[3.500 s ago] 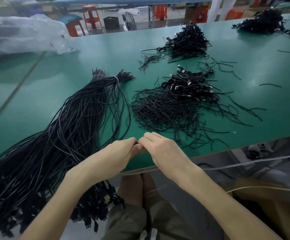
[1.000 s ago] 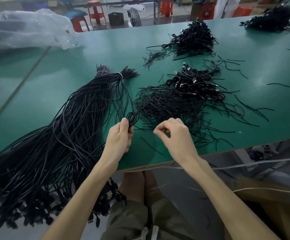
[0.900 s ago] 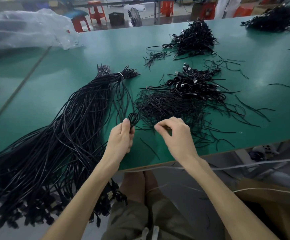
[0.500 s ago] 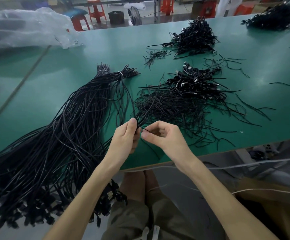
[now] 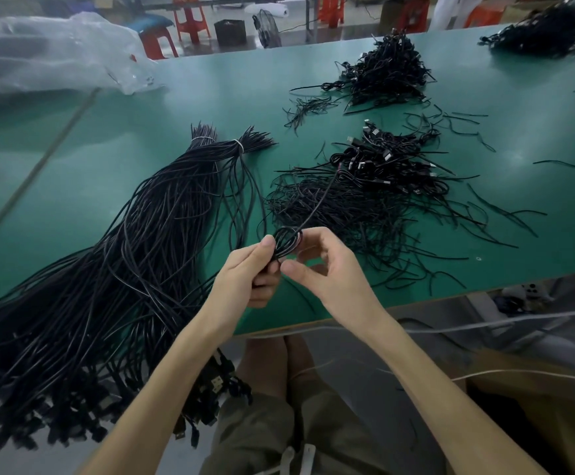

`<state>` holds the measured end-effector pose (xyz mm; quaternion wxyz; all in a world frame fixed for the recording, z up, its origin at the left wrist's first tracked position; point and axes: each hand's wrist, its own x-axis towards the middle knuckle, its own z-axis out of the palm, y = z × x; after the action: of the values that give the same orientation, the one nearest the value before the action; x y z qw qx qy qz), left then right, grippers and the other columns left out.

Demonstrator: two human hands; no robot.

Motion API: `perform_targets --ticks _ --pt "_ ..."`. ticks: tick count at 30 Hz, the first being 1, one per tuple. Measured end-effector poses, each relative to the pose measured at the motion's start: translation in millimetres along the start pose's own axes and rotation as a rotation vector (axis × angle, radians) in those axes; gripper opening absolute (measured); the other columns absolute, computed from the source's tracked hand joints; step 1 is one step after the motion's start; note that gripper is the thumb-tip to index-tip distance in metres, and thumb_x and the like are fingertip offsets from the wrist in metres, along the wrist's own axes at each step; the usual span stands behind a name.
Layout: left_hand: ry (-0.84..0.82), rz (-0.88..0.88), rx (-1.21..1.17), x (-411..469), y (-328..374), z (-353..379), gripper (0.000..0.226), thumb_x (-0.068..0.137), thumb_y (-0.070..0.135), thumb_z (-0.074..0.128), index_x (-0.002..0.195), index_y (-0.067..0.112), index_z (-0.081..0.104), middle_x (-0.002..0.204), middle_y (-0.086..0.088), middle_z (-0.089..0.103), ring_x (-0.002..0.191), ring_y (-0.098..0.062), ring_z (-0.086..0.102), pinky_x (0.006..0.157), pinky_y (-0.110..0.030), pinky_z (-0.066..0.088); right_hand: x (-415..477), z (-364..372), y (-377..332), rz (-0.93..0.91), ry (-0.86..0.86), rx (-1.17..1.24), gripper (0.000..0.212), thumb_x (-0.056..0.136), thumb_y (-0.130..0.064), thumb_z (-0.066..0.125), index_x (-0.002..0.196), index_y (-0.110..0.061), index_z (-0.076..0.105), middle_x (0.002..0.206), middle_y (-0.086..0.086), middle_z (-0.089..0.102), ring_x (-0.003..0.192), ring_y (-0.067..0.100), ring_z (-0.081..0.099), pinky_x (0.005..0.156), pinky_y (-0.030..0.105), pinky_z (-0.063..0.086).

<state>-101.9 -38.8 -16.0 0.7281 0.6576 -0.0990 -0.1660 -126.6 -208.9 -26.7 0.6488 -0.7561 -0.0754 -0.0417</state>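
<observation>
My left hand [image 5: 250,272] grips a small coil of black cable [image 5: 285,242] just above the near edge of the green table [image 5: 162,125]. My right hand [image 5: 327,269] is beside it, thumb and fingers curled around the coil's right side, holding a thin black strand that runs up toward the pile. A big bundle of long black cables [image 5: 135,255], tied with white bands at its far end, lies to the left. A loose heap of short black ties [image 5: 344,207] lies just beyond my hands, with finished coiled cables [image 5: 392,159] behind it.
Another heap of coiled cables [image 5: 389,70] sits farther back and one more heap [image 5: 546,29] at the far right. A clear plastic bag [image 5: 53,53] lies at the back left. Red stools [image 5: 190,22] and a fan stand on the floor beyond the table.
My right hand went from the tie heap to the left hand's coil, bringing a thin strand. Both hands now meet at the coil, raised slightly above the table edge.
</observation>
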Motion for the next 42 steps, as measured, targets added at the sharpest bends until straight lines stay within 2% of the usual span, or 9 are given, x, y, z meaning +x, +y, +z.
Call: perform_targets --ticks 4,7,12,15,20,26,31,35,42 --pt "-0.092 -0.005 -0.031 -0.2 1.2 -5.3 0.042 0.091 0.058 0.054 0.061 0.029 0.05 0.055 0.011 0.029 0.044 -0.008 0.021 0.041 -0.017 0.022 -0.8 0.9 -7.6 -0.078 -0.119 -0.028 0.049 0.098 -0.022 0.068 0.144 -0.03 0.051 0.144 -0.013 0.053 0.124 0.004 0.054 0.102 0.032 0.049" --pt "-0.091 -0.005 -0.027 0.5 0.7 -6.0 0.045 0.092 0.057 0.055 0.06 0.026 0.047 0.054 0.009 0.026 0.044 -0.01 0.019 0.041 -0.019 0.02 -1.4 7.6 -12.0 -0.087 -0.23 0.042 0.047 0.105 -0.017 0.058 0.15 -0.026 0.046 0.149 -0.014 0.053 0.132 0.02 0.054 0.109 0.048 0.046" --pt "-0.046 0.023 0.036 -3.9 -0.3 -1.1 0.043 0.094 0.051 0.056 0.062 0.022 0.056 0.053 0.005 0.03 0.043 -0.01 0.024 0.042 -0.02 0.022 -3.1 14.2 -14.8 -0.004 -0.209 0.039 0.04 0.095 -0.033 0.071 0.133 -0.023 0.062 0.122 -0.01 0.067 0.109 0.009 0.065 0.103 0.042 0.051" --pt "-0.05 0.034 0.096 -7.1 2.4 3.9 0.043 0.099 0.044 0.051 0.061 0.024 0.055 0.052 0.008 0.028 0.044 -0.011 0.02 0.043 -0.022 0.019 -4.3 14.0 -12.4 -0.036 -0.124 0.007 0.032 0.094 -0.036 0.072 0.122 -0.023 0.067 0.12 -0.002 0.067 0.115 0.015 0.064 0.101 0.044 0.052" --pt "-0.06 0.042 0.194 -9.2 9.8 12.0 0.064 0.113 0.031 0.034 0.055 0.037 0.061 0.054 0.009 0.024 0.045 -0.008 0.017 0.041 -0.02 0.017 -3.9 6.2 -12.8 -0.121 -0.039 -0.081 0.024 0.09 -0.03 0.077 0.112 -0.019 0.073 0.11 -0.008 0.069 0.109 0.013 0.064 0.089 0.029 0.053" --pt "0.133 0.039 0.247 -5.1 3.5 18.4 0.054 0.112 0.026 0.034 0.059 0.018 0.035 0.049 0.006 0.026 0.042 -0.01 0.018 0.04 -0.02 0.019 -3.5 4.2 -13.6 -0.132 0.031 -0.132 0.031 0.077 -0.041 0.08 0.096 -0.017 0.078 0.096 -0.006 0.068 0.096 0.013 0.065 0.081 0.023 0.05" --pt "0.195 -0.005 0.253 -4.7 1.2 22.5 0.056 0.11 0.026 0.037 0.055 0.02 0.034 0.045 0.006 0.027 0.038 -0.009 0.02 0.038 -0.021 0.019 -3.8 2.1 -18.6 -0.076 0.01 -0.118 0.034 0.072 -0.044 0.081 0.092 -0.017 0.076 0.095 0.002 0.066 0.091 0.015 0.065 0.084 0.041 0.053" --pt "0.22 -0.026 0.262 -4.4 3.2 22.6 0.056 0.109 0.028 0.042 0.054 0.015 0.036 0.045 0.007 0.025 0.038 -0.011 0.019 0.04 -0.022 0.017 -1.5 -6.2 -20.4 0.043 -0.08 -0.063 0.027 0.077 -0.027 0.087 0.099 -0.018 0.073 0.101 0.003 0.073 0.101 0.024 0.069 0.095 0.054 0.052" --pt "0.191 -0.036 0.255 -5.0 7.9 20.2 0.049 0.108 0.026 0.043 0.062 0.007 0.043 0.046 0.005 0.023 0.039 -0.011 0.016 0.04 -0.021 0.015 1.2 -10.8 -23.8 0.062 -0.138 -0.061 0.023 0.079 -0.014 0.087 0.086 -0.021 0.066 0.09 0.003 0.076 0.091 0.024 0.07 0.092 0.047 0.053"
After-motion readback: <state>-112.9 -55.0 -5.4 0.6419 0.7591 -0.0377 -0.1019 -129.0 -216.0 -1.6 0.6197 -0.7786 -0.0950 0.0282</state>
